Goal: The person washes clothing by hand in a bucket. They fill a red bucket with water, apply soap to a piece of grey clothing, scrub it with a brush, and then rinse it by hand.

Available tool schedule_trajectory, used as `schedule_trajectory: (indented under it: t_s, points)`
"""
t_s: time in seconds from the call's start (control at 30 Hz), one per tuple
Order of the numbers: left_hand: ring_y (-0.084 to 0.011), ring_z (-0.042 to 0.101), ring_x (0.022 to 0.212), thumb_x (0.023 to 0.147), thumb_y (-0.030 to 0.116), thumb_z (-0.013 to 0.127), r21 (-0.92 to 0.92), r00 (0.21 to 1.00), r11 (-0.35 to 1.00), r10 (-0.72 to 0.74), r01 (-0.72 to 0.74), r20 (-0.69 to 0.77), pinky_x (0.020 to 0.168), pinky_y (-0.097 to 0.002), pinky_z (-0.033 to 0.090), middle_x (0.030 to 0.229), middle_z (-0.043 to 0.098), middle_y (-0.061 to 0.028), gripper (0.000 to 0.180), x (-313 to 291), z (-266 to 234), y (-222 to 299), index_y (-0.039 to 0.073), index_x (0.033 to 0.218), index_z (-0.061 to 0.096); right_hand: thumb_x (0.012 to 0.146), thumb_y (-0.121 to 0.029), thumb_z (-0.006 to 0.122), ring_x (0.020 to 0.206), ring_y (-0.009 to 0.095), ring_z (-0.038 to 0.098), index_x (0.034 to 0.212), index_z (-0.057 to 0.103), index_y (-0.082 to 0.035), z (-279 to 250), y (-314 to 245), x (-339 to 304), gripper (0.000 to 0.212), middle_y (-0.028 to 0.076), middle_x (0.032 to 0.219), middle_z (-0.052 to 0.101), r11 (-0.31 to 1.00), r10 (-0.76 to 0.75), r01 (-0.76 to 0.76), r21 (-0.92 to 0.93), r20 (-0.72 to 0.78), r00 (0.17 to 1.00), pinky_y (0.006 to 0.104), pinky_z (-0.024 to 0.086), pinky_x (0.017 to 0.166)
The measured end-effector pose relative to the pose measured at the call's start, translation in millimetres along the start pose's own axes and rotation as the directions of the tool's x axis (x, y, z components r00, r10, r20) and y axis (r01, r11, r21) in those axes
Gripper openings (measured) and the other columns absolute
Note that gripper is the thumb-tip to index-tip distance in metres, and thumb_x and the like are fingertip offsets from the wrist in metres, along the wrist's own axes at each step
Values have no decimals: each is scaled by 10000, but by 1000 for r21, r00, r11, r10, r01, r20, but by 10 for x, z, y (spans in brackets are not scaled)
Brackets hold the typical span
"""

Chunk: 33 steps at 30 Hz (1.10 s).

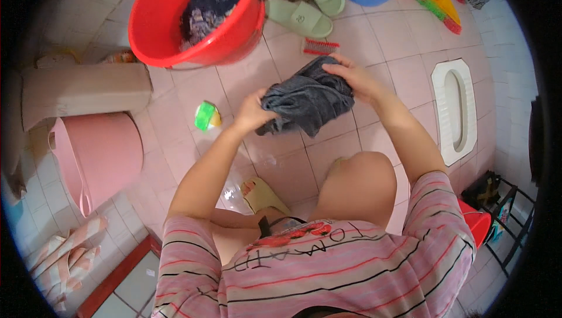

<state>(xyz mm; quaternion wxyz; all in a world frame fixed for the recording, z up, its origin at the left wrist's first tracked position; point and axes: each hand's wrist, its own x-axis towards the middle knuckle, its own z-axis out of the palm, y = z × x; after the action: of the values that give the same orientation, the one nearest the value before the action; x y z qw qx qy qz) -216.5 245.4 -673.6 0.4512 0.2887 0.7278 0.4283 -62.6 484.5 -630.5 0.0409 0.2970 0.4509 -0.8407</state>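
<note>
A bunched dark grey cloth garment (310, 98) hangs between my two hands above the pink tiled floor (281, 166). My left hand (254, 113) grips its left end, thumb over the fabric. At the upper right end, my right hand (349, 77) is closed on the same garment, fingers over its top edge. The garment looks folded over on itself, and its lower edge sags free. Just beyond it lies a brush (319, 47) with red bristles. Left of my left hand, a small green, white and yellow item (206, 116) rests on the floor.
A red bucket (237, 43) with dark clothes (213, 7) stands at the far left, beside pale green slippers (301, 18). A pink basket (108, 154) is at the left. On the right are a squat toilet (456, 113) and a black rack (509, 218); a colourful broom (442, 10) lies farther back.
</note>
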Motion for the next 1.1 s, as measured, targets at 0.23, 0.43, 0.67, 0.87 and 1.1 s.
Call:
schedule_trajectory:
  t_s: [0.23,0.43,0.67,0.87,1.1]
  points:
    - [-200,584,976,702,66,732,-214,869,865,-483,454,-107,882,-311,453,1074,621,-113,548,-144,-52,-756,-33,1196,516,773,-151,699,1053,349,534,1164,516,-53,-503,1168,422,443,204,1121,525,249,-602,103,-963,-71,795,406,465,875]
    - [-216,565,1014,654,101,752,-427,872,835,-455,347,-181,869,-317,456,1098,601,-139,697,-363,196,-1047,-46,1265,449,731,-160,717,969,339,543,1186,493,-102,139,1722,583,510,132,1054,507,111,-369,267,-957,210,905,409,502,770]
    - [-197,547,1049,664,117,782,-275,849,814,-529,512,14,916,-321,419,1124,601,-132,654,-336,309,-818,-47,1228,495,695,-39,661,902,290,581,1062,624,-68,-311,1557,961,370,122,971,589,440,-385,419,-794,255,887,352,502,754]
    - [-135,579,916,734,218,797,-623,814,668,-575,406,-85,807,-279,437,1010,642,-50,418,-503,183,-593,11,1046,612,624,81,543,787,215,550,796,652,-64,-525,948,378,250,74,824,568,576,-559,615,-538,290,777,306,426,675]
    - [-281,567,896,664,207,758,809,928,470,286,-352,238,772,-384,448,782,533,-98,281,-1083,426,-641,86,876,621,670,-17,634,845,312,568,767,621,-61,-1266,1783,-639,107,117,861,581,337,-19,398,-853,416,909,383,460,724]
